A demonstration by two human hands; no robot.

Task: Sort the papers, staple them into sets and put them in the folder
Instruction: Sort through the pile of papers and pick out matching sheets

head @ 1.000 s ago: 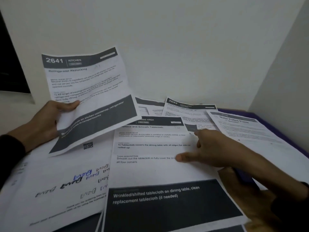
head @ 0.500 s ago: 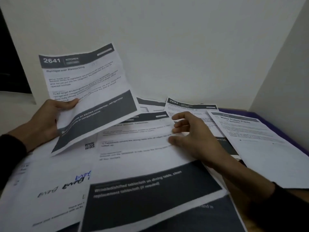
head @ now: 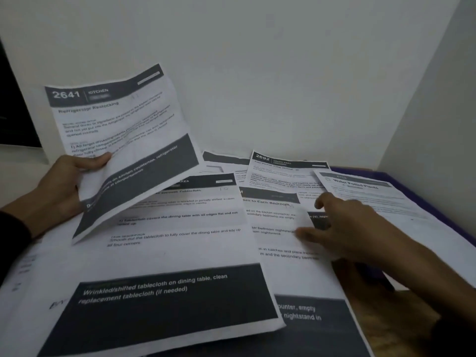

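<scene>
My left hand (head: 60,185) grips the "2641 Kitchen" sheet (head: 121,140) by its left edge and holds it tilted above the table. Below it lies the tablecloth sheet (head: 177,253), flat in the middle. To its right, partly under it, lies the bedroom sheet (head: 278,235). My right hand (head: 353,228) rests on that sheet with fingers spread and holds nothing. Behind it sit the "2692" sheet (head: 286,171) and the "Water Potted Plants" sheet (head: 373,194). A purple folder (head: 438,202) shows under the right-hand papers.
More papers lie under the pile at the left, one with handwriting (head: 55,304). White walls close off the back and the right side. A strip of wooden table (head: 386,320) shows at the lower right.
The tablecloth sheet has slid left, uncovering the bedroom sheet. My right hand has moved right and now lies on the bedroom sheet. The left hand holds its sheet as before.
</scene>
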